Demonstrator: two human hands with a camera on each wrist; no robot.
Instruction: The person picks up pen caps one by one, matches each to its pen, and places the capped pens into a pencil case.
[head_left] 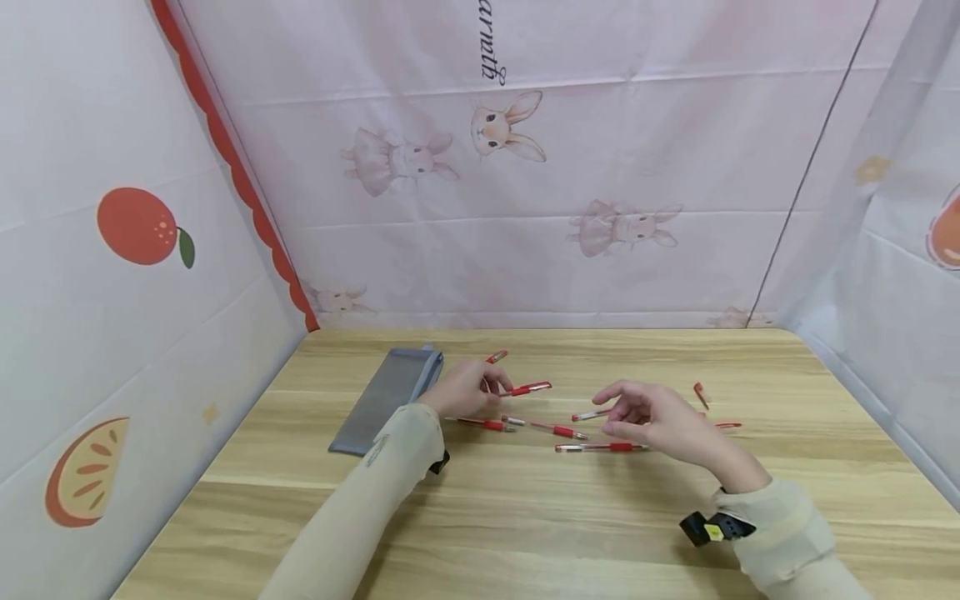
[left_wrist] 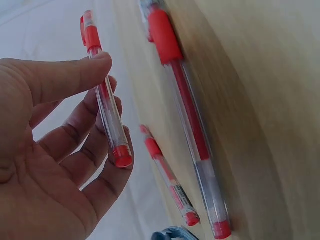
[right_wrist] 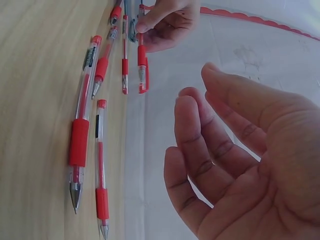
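Observation:
My left hand (head_left: 467,390) pinches a red gel pen (head_left: 531,388) between thumb and fingers, just above the table. In the left wrist view a red cap with a clip covers one end of this pen (left_wrist: 107,110). My right hand (head_left: 663,421) hovers palm inward with loosely bent fingers and holds nothing. Below and beside it lie uncapped red pens, one pen (right_wrist: 80,120) in front and a thinner-looking pen (right_wrist: 101,165) beside it, metal tips bare. Another pen (head_left: 551,428) lies between the hands, and one more pen (head_left: 483,424) rests below the left hand.
A grey-blue mesh pouch (head_left: 378,402) lies left of the left hand. Beyond that hand is another red pen end (head_left: 497,357). Small red pieces, one like a cap (head_left: 701,393), lie right of the right hand. Printed cloth walls surround the wooden table (head_left: 525,525).

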